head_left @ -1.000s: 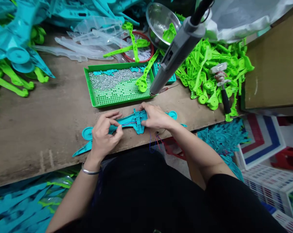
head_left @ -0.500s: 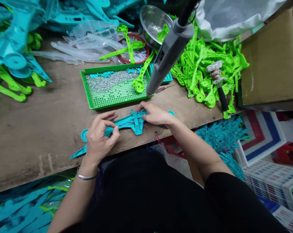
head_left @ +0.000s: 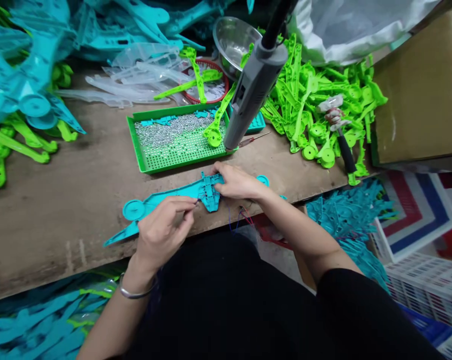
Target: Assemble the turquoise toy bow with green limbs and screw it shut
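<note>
A long turquoise plastic shell [head_left: 173, 194] lies on the bench near its front edge, its ribbed inner side up. My left hand [head_left: 168, 225] pinches a thin wire [head_left: 197, 201] between thumb and fingertip, just left of the shell's ribbed middle block. My right hand [head_left: 235, 180] is closed on the right part of that shell, thumb on top, which hides part of it. Thin blue and red wires [head_left: 244, 216] trail from beneath the right hand over the bench edge.
A green perforated tray [head_left: 173, 160] of small screws lies behind the shell. Above its right end hangs a grey electric screwdriver [head_left: 252, 90]. Lime-green plastic parts [head_left: 308, 105] are heaped at right beside a cardboard box [head_left: 417, 95]. Turquoise shells [head_left: 34, 65] pile up at left.
My left hand has moved right along the shell to its middle block, drawing the wire there, and its pinch has tightened. My right hand keeps its hold. The view has shifted slightly.
</note>
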The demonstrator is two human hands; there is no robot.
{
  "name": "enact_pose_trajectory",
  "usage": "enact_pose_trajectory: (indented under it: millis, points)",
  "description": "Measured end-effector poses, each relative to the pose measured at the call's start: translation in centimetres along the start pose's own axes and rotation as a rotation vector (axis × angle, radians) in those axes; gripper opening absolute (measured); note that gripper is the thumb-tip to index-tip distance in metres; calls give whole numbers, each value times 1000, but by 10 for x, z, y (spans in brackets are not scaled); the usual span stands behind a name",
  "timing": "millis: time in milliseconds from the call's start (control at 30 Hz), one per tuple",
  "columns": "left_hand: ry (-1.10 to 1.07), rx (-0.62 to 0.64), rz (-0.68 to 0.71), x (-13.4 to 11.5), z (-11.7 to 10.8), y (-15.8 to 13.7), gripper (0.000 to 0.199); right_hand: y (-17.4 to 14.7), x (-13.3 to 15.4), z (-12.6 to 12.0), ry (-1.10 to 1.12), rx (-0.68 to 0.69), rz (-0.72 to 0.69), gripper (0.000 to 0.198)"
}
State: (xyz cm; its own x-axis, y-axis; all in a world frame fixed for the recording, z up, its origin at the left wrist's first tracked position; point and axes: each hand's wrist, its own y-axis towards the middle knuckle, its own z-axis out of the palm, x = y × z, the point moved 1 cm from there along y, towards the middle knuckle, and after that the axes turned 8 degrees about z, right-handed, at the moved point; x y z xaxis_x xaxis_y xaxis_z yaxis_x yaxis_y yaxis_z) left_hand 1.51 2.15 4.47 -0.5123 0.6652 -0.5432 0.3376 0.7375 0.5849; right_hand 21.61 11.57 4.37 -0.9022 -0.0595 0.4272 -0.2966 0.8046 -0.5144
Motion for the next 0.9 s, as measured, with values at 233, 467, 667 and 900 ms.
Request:
enact_pose_trajectory:
  millis: [233, 467, 667, 900]
  points:
    - [-118, 223, 362, -10, 16, -10, 24, 0, 2, 3, 16, -14, 12, 33]
    - [40, -5, -13, 11, -2, -6, 21, -1, 1, 5, 10, -35, 16, 36]
    - [164, -21, -294, 35, -4, -18, 6, -3, 3, -1, 14, 23, -7, 43]
    - [-332, -255, -499, 41, 3, -30, 7, -6, 3, -3, -27, 9, -2, 45]
